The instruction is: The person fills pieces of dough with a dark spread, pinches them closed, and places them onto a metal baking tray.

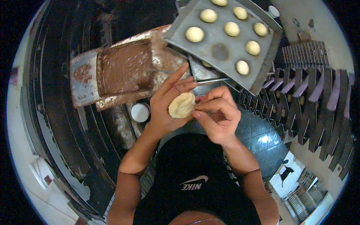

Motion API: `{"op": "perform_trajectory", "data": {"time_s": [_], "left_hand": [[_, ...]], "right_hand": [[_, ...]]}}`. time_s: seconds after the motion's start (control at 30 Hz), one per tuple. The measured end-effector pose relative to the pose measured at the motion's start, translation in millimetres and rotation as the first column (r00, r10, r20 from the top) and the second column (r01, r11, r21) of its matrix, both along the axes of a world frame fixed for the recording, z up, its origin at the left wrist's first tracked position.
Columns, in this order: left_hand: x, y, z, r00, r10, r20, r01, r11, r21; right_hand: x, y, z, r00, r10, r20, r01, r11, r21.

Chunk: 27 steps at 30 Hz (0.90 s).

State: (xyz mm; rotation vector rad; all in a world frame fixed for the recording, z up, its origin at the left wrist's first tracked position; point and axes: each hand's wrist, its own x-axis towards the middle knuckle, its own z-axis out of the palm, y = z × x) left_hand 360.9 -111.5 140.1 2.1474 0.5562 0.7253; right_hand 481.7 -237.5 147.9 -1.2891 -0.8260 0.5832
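A flattened round piece of pale dough (182,105) rests on the palm of my left hand (161,107), whose fingers stretch away from me. The dough's surface looks creased and partly folded. From the right, my right hand (221,115) pinches the edge of the same piece with thumb and fingertips. To the left of my hands, a shallow rectangular pan (98,73) is spread with brown, chocolate-like paste (125,67). Beyond my right hand, a metal baking tray (210,48) carries several smooth dough balls (194,34), spaced apart.
The paste pan sits on a smeared board (83,98). Near my left wrist stands a white round lid or container (140,112). Under the baking tray is another tray (202,71). Racks with stacked trays (311,90) line the right, above a tiled floor (258,150).
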Motion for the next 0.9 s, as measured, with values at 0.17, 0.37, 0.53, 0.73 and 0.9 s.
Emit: {"op": "perform_trajectory", "data": {"time_s": [0.17,0.37,0.53,0.73,0.9], "left_hand": [[39,-39,28,0.983,-0.180,-0.024,0.178,0.934,0.310],[40,-67,55,0.899,-0.341,0.276,0.271,0.927,0.260],[1,-72,79,0.912,-0.372,0.176,0.298,0.892,0.339],[-72,-61,83,0.882,-0.415,0.224,0.320,0.875,0.362],[-120,-59,98,0.874,-0.408,0.266,0.304,0.884,0.355]], "right_hand": [[17,-36,38,0.914,-0.117,-0.389,0.165,0.982,0.094],[13,-83,70,0.927,-0.167,0.334,0.158,0.986,0.055],[-45,-91,88,0.868,-0.224,0.444,0.225,0.973,0.050],[-120,-81,102,0.914,-0.239,0.328,0.220,0.971,0.096],[-162,-85,122,0.812,-0.146,0.566,0.220,0.973,-0.064]]}}
